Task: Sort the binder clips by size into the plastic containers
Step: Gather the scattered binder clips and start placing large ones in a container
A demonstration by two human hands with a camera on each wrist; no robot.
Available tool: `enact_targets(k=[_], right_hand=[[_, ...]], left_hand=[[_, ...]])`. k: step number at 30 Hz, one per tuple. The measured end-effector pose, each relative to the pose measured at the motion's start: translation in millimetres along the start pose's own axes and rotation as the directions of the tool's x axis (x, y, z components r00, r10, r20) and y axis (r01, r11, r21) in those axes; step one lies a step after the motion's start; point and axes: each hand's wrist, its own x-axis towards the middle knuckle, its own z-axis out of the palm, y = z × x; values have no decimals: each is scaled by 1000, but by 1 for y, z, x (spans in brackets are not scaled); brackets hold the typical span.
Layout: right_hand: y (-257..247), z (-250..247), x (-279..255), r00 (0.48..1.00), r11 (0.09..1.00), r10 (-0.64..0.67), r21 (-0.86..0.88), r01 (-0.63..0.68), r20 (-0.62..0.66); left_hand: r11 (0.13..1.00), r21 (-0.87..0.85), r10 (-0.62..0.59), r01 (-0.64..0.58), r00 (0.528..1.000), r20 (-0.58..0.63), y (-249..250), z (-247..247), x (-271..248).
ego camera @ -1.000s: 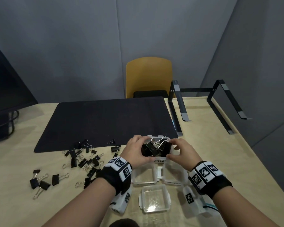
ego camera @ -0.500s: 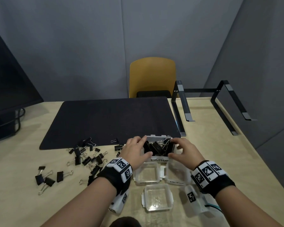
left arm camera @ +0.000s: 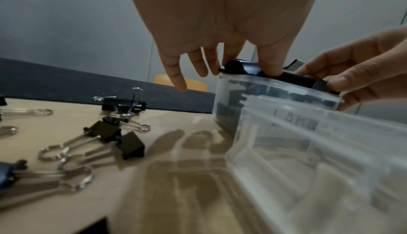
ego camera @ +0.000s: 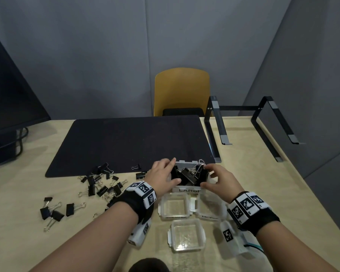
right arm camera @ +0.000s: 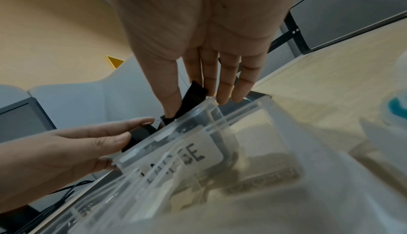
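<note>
Head view: LARGE container (ego camera: 188, 190) between hands (ego camera: 190, 178)

Change noted: your left hand (ego camera: 161, 176) and right hand (ego camera: 220, 179) have lowered the heaped large binder clips (ego camera: 188, 176) into the LARGE container (ego camera: 186, 190); fingers now spread flatter.

Label on the large container (ego camera: 186, 190) partly covered by right hand (ego camera: 222, 180); nearer containers (left arm camera: 319, 168) blurred in wrist views; monitor (ego camera: 12, 107) cropped at left edge
</note>
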Motion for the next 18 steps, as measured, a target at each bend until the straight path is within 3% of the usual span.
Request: enact_targets(k=[5, 10, 18], right_hand=[[1, 0, 1, 999, 999, -37, -3, 37, 27], [2, 1, 2, 999, 1000, -25, -10, 26, 46], [2, 6, 3, 998, 999, 30, -29, -28, 57]], left_hand=[[997, -59, 47, -39, 991, 127, -7, 0, 0], [991, -129, 47, -34, 993, 104, -11, 1, 3], [987, -129, -49, 92, 950, 307, -7, -10, 8]])
